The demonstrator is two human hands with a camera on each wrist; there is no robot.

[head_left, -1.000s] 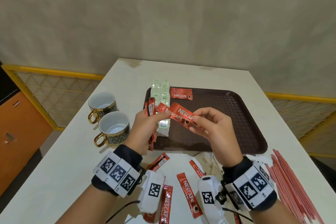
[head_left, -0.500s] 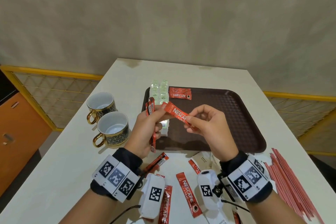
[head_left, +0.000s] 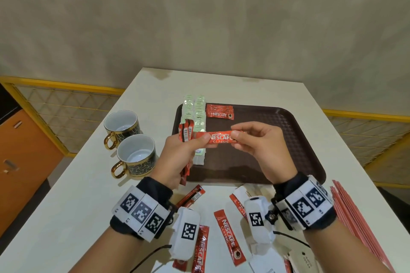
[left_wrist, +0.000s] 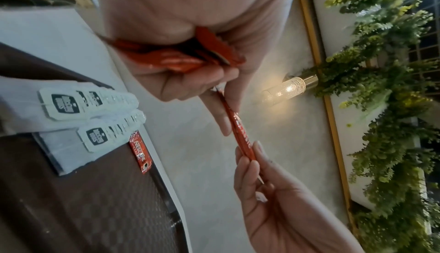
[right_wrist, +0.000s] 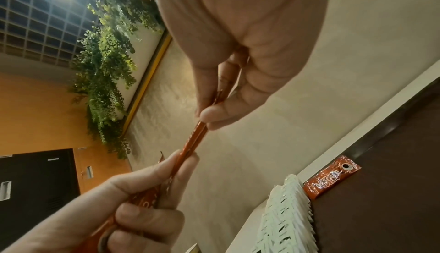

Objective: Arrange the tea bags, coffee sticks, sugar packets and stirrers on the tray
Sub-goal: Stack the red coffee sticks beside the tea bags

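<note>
The left grip (head_left: 177, 157) and right grip (head_left: 259, 146) are each pinching one end of a coffee stick (head_left: 218, 137), holding it level above the tray (head_left: 277, 139). The head view is showing the left grip also clutching a bundle of sticks (head_left: 186, 134); the left wrist view is cutting that bundle off behind the palm. Tea bags (left_wrist: 95, 110) are lying beyond the left grip, their print too blurred to read.

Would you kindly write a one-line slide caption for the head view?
Both hands, left hand and right hand, hold one coffee stick level above the brown tray.
</note>
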